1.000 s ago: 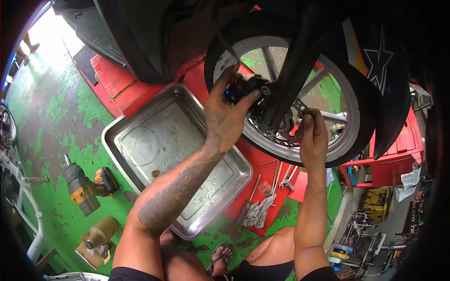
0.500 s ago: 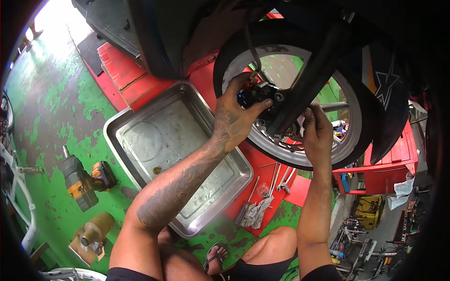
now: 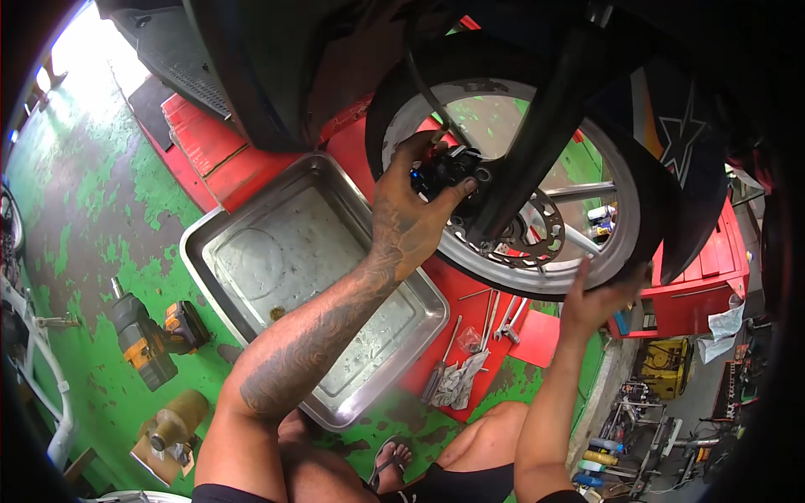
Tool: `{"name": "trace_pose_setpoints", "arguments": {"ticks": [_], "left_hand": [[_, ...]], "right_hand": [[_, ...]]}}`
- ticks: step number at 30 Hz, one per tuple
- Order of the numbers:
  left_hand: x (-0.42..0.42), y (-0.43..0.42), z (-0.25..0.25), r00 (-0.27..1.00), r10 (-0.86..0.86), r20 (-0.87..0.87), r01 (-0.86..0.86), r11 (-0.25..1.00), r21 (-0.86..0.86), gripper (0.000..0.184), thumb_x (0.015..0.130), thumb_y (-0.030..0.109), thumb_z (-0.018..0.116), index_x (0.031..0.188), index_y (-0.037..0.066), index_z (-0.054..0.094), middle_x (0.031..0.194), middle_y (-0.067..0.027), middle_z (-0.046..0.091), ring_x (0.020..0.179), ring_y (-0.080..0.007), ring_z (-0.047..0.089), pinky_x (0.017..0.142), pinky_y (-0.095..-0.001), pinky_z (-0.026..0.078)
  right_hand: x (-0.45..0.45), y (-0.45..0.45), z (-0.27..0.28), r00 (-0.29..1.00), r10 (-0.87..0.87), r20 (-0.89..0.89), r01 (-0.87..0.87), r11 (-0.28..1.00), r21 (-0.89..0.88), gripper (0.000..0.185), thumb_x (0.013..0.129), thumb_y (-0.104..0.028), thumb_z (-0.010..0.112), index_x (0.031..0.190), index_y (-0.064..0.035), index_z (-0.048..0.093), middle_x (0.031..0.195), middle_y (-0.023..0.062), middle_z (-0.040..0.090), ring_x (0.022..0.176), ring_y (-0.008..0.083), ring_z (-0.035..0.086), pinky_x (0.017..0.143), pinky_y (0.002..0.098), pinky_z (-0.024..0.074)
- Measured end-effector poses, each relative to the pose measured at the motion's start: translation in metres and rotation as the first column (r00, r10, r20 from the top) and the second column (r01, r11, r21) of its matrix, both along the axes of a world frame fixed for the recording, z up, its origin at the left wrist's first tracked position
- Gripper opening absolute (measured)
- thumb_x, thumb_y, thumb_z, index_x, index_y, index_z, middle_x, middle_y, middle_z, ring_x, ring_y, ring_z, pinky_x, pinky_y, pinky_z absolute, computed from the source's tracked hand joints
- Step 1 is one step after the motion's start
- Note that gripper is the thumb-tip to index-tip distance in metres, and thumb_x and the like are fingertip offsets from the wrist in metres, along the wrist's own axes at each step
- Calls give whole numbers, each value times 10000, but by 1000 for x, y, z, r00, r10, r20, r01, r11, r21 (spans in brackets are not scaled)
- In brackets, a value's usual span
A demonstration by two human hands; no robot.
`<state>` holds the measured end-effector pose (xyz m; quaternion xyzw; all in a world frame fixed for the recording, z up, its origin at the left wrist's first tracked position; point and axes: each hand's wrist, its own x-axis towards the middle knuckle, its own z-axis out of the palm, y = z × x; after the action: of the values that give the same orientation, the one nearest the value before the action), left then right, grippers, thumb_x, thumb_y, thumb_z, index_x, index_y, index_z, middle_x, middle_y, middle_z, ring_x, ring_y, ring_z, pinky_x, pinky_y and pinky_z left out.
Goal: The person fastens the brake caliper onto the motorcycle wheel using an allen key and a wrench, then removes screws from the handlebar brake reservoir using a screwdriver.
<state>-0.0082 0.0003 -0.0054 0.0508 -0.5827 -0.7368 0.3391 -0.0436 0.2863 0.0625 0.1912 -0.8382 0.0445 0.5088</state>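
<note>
My left hand [image 3: 411, 201] is closed around a black brake caliper [image 3: 453, 170] beside the front fork leg [image 3: 537, 138] of a motorcycle. A dark brake hose [image 3: 417, 75] runs down to the caliper. Behind the fork, the slotted brake disc [image 3: 549, 239] shows at the hub of the front wheel [image 3: 620, 230], partly hidden by fork and caliper. At the lower right edge of the tyre [image 3: 537, 287] is my right hand [image 3: 591, 306], slightly blurred, thumb and fingers apart. Whether it presses on the rubber I cannot tell.
A metal tray [image 3: 369, 402] lies below the caliper. Wrenches [image 3: 508, 320], a screwdriver [image 3: 434, 381] and a crumpled rag [image 3: 457, 379] rest on the red platform [image 3: 457, 281]. A cordless impact wrench [image 3: 147, 339] lies on the green floor, left. Tools crowd the right side.
My right hand has left the brake disc area by the fork and moved down and right to the tyre's edge, its fingers spreading. My left hand stays on the caliper.
</note>
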Motion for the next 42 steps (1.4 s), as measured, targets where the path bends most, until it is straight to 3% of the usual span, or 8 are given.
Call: {"name": "trace_pose_setpoints", "arguments": {"ticks": [11, 23, 27, 28, 29, 32, 38, 42], "left_hand": [[23, 21, 30, 990, 130, 56, -114, 967, -228, 624, 784, 101, 909, 1245, -20, 506, 1231, -166, 650, 1154, -241, 660, 1056, -390, 538], [30, 18, 52, 978, -31, 206, 90, 954, -285, 645, 797, 92, 892, 1291, -66, 509, 1207, -134, 637, 1137, -204, 634, 1025, -342, 522], [28, 10, 54, 961, -54, 271, 150, 926, -348, 660, 786, 153, 906, 1271, -75, 521, 1195, -155, 647, 1111, -221, 642, 989, -353, 529], [28, 11, 55, 954, -74, 290, 175, 924, -341, 647, 812, 116, 887, 1299, -77, 508, 1243, -155, 641, 1173, -225, 633, 1039, -357, 518], [28, 12, 57, 955, -76, 288, 175, 925, -336, 643, 813, 113, 885, 1300, -75, 509, 1244, -155, 640, 1173, -225, 633, 1036, -355, 521], [30, 14, 60, 955, -67, 288, 169, 923, -345, 633, 817, 104, 882, 1301, -66, 512, 1247, -152, 639, 1171, -223, 634, 1027, -349, 528], [25, 19, 58, 980, -69, 186, 123, 947, -297, 690, 753, 139, 926, 1284, -55, 530, 1227, -148, 624, 1154, -225, 618, 1003, -344, 522], [28, 21, 60, 985, 15, 174, 54, 920, -388, 654, 721, 97, 940, 1231, -61, 562, 1164, -137, 661, 1058, -208, 661, 891, -352, 578]], "right_hand": [[-107, 32, -13, 925, 307, 221, -278, 948, -154, 968, 950, -280, 753, 1612, 60, 134, 1659, 287, 178, 1543, 445, 185, 1270, 508, 148], [-63, 16, 2, 956, 223, 193, -195, 969, -152, 720, 952, -269, 730, 1539, -17, 398, 1518, 270, 434, 1425, 429, 418, 1174, 503, 355], [67, 6, -84, 535, 513, 671, -55, 814, -578, 584, 973, -302, 708, 1401, 23, 480, 1235, 235, 599, 1054, 338, 633, 922, 429, 511], [110, -7, -110, 343, 509, 789, 252, 760, -600, 386, 953, -120, 697, 1284, -29, 521, 1087, 98, 608, 928, 171, 609, 788, 293, 502], [141, -3, -168, 449, 485, 751, 30, 831, -555, 425, 957, -142, 721, 1262, -33, 446, 1022, 76, 581, 782, 134, 614, 627, 254, 479], [204, -36, -177, -29, 773, 633, 674, 483, -559, 611, 945, -186, 766, 1329, -39, 314, 1013, 119, 617, 642, 165, 656, 470, 292, 544], [200, -52, -196, -64, 795, 603, 692, 471, -547, 550, 921, -82, 708, 1332, -12, 349, 1021, 168, 653, 616, 208, 675, 447, 336, 580], [169, -20, -195, 42, 613, 789, 536, 652, -536, 560, 863, -107, 670, 1348, 49, 439, 1245, 289, 610, 1089, 398, 650, 911, 448, 522]]}}
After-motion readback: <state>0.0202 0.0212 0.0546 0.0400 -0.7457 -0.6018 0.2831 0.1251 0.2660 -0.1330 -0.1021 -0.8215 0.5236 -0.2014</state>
